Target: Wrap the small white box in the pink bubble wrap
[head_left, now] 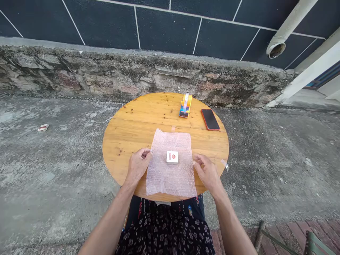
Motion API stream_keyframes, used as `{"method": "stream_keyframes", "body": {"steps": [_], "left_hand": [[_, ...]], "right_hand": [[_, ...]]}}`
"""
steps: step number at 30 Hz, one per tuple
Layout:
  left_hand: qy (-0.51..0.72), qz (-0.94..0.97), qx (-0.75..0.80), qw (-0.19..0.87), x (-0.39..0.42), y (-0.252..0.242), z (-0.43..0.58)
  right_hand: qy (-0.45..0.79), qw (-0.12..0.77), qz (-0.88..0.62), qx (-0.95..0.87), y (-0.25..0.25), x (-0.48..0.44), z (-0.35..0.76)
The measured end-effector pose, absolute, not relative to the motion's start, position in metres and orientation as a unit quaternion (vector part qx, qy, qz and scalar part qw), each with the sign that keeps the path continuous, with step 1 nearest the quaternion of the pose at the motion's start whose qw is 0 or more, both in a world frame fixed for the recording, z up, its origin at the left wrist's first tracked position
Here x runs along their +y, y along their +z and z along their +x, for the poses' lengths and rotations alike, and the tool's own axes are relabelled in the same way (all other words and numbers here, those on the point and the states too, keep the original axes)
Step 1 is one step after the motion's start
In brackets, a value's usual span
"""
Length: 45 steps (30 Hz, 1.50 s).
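A sheet of clear, pinkish bubble wrap (170, 180) lies spread on the round wooden table (124, 131). On its middle sits a small white box (172, 156) with a red mark on top. My left hand (138, 164) is closed, thumb and fingers pinching the left edge of the sheet. At the opposite edge, my right hand (207, 171) has its fingers curled, with thumb and forefinger at the rim of the wrap. Neither hand touches the box.
A yellow tape dispenser (186, 105) stands near the far edge, with a red-cased phone (210, 119) to its right. A strip of tape (225, 164) hangs off the table's right edge. Beyond the table is a stone-based wall (106, 74). A metal-framed chair (276, 241) shows at lower right.
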<state>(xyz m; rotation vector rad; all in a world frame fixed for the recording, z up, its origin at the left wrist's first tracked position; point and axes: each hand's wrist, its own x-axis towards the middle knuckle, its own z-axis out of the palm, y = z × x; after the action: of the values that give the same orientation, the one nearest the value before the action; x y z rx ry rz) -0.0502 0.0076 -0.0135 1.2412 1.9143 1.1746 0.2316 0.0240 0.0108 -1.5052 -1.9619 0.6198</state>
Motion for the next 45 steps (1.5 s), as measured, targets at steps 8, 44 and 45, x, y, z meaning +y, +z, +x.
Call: {"method": "stream_keyframes", "body": {"steps": [8, 44, 45], "left_hand": [[0.436, 0.448, 0.706, 0.331, 0.016, -0.012, -0.055], [0.267, 0.555, 0.758, 0.215, 0.048, 0.003, -0.063], [0.265, 0.548, 0.765, 0.209, 0.045, 0.004, -0.062]], "right_hand": [[0.191, 0.286, -0.615, -0.709, 0.004, 0.079, 0.214], [0.148, 0.307, -0.622, -0.705, -0.001, 0.114, 0.194], [0.135, 0.328, -0.615, -0.705, 0.001, 0.109, 0.196]]}}
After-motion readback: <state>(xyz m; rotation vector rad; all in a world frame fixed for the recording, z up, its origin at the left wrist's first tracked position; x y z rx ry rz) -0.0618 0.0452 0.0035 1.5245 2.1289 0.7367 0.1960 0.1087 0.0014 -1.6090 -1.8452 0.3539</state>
